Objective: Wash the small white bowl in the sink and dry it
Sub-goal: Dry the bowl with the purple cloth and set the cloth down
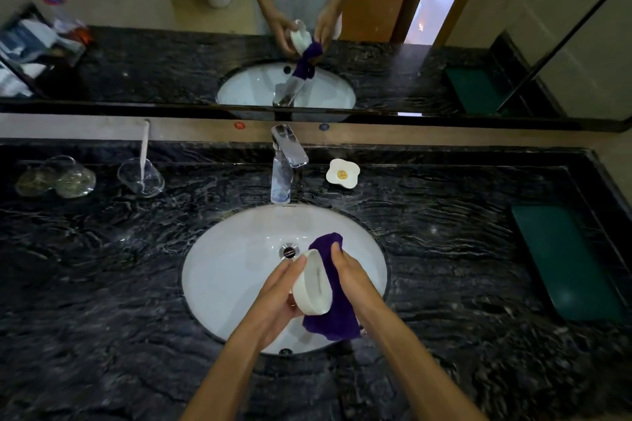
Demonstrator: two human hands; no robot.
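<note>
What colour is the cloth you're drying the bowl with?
Deep purple. The cloth shows best in the head view, pressed against the white bowl.

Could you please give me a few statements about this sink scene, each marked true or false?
1. The left hand holds the small white bowl over the sink. True.
2. The cloth under the right hand is green. False: it is purple.
3. Water is running from the faucet. False: no stream shows.
4. A glass holding a toothbrush stands left of the faucet. True.
5. The bowl rests on the countertop. False: it is held in the air, tipped on its side.
</note>
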